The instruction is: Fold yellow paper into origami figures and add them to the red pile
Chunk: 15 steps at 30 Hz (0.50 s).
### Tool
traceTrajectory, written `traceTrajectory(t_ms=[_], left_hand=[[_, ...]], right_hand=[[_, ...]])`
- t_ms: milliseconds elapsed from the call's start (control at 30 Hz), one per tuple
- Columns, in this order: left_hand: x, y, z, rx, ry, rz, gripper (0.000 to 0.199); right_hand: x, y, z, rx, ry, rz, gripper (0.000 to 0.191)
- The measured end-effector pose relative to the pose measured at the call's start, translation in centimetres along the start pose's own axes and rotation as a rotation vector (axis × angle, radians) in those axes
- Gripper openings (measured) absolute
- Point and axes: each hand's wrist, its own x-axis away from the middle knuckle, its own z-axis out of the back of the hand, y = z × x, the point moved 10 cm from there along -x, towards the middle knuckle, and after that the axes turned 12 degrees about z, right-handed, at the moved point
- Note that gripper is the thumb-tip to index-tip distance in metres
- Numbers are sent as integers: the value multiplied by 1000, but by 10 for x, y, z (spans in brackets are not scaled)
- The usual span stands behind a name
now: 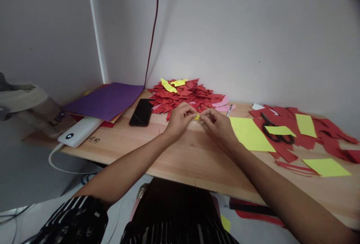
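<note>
In the head view, a small bright-yellow paper piece (pixel 197 117) sits at the centre of the frame, directly between the fingertips, neither hand clearly nearer. The left hand (pixel 180 119) and right hand (pixel 218 122) almost meet, each pinching one end. Its long axis seems to run left to right, though fingers cover much of it. Just above lies a heap of folded red paper pieces (pixel 185 97).

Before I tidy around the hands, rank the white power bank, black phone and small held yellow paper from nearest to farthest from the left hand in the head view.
1. Small yellow paper: at the fingertips of the left hand.
2. Black phone: left of that hand.
3. White power bank: farther left, beyond the phone.
</note>
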Motion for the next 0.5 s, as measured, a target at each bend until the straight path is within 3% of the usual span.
traceTrajectory(t_ms=[133, 233, 333, 500], left_hand=[[8, 23, 6, -111, 68, -187, 8], [12, 30, 7, -182, 109, -265, 11], [14, 31, 5, -227, 102, -310, 12], [16, 30, -5, -290, 27, -318, 18]], right_hand=[[0, 1, 4, -49, 44, -29, 21], [1, 10, -6, -130, -23, -107, 34], [5, 22, -24, -361, -89, -226, 38], [12, 39, -34, -685, 1, -443, 41]])
